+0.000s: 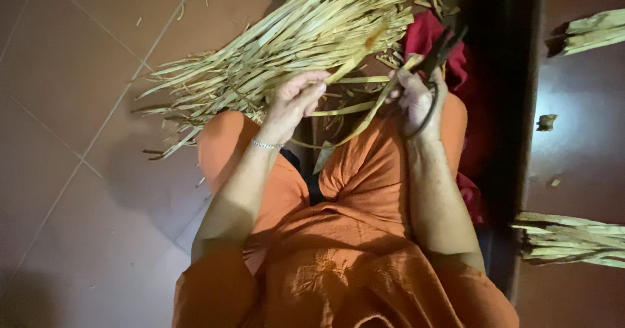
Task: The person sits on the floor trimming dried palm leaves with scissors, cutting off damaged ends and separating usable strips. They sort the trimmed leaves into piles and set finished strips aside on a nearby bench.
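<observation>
Head view: strip (357, 57) between both hands.

Dim warm light, glare on glossy floor (579, 139) at right (shadow under arm), slight motion blur throughout.

Floor (71, 74) is big reddish-brown tiles w/ pale grout lines running diagonal, kinda glossy, dim warm light overall. Bits of dry scrap scattered near the top. Right side there's a dark vertical strip (514, 106), prob a frame or edge, can't tell which. Past it a shinier brown surface (579, 139) catching a soft glare, w/ 2 cut bundles (573, 240) poking in from the right edge.
</observation>
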